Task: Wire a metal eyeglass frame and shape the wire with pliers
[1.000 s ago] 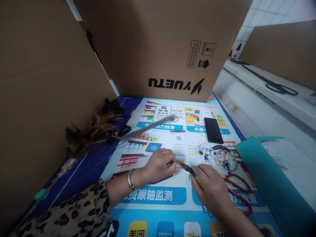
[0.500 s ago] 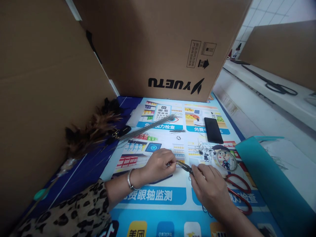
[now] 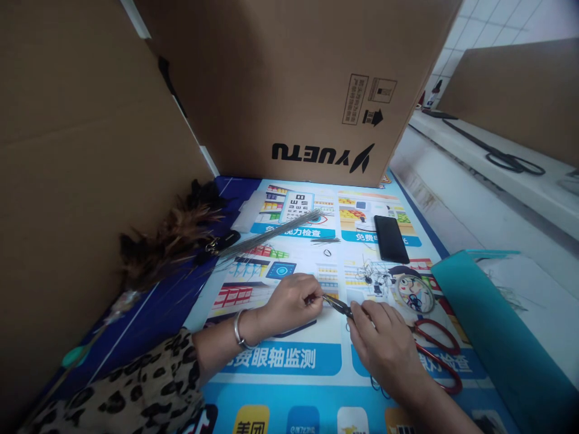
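My right hand point(image 3: 383, 343) is closed around the handles of a pair of pliers point(image 3: 337, 305), whose jaws point left to the fingertips of my left hand point(image 3: 296, 302). Those left fingers are pinched together at the jaw tips; the small piece between them is too tiny to make out. Beyond the hands, a bundle of thin wires point(image 3: 275, 232) lies slantwise on the printed mat. A small dark loop point(image 3: 327, 253) and a few short wire pieces point(image 3: 325, 240) rest near it. Tangled dark wire bits point(image 3: 373, 276) lie beyond my right hand.
A black phone point(image 3: 391, 239) lies at the right, with a round clear dish point(image 3: 414, 293) and red-handled scissors point(image 3: 436, 337) nearer me. A teal box point(image 3: 493, 337) stands further right. Cardboard point(image 3: 289, 78) walls the back and left; a feather duster point(image 3: 167, 241) leans at left.
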A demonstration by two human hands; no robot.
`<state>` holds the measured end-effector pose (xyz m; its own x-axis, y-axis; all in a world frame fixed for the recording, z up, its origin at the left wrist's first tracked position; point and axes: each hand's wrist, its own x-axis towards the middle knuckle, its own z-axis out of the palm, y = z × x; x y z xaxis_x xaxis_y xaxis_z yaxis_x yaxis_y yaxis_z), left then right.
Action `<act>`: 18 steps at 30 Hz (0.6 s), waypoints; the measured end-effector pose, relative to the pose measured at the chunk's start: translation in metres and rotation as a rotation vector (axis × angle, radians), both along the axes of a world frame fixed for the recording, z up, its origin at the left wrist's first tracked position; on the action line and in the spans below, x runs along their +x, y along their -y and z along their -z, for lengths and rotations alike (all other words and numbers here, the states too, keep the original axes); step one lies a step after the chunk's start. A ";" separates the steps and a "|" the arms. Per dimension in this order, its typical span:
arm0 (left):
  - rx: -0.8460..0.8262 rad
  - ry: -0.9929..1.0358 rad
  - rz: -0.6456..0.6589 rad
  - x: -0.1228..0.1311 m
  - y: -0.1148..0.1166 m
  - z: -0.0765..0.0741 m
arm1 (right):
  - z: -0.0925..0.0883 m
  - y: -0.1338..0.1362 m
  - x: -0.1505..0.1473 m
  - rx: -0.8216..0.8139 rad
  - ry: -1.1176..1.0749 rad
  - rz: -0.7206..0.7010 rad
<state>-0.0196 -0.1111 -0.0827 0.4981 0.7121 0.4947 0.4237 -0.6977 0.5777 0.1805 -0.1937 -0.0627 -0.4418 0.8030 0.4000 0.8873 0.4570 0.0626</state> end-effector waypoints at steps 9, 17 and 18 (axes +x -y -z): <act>-0.021 0.006 0.008 0.000 0.002 -0.001 | 0.001 0.001 0.001 0.021 0.046 -0.026; -0.113 0.064 0.015 0.001 0.002 -0.001 | 0.008 -0.003 0.004 -0.033 -0.077 -0.024; -0.140 0.078 0.016 0.001 0.002 -0.002 | 0.009 -0.004 0.004 -0.054 -0.141 -0.017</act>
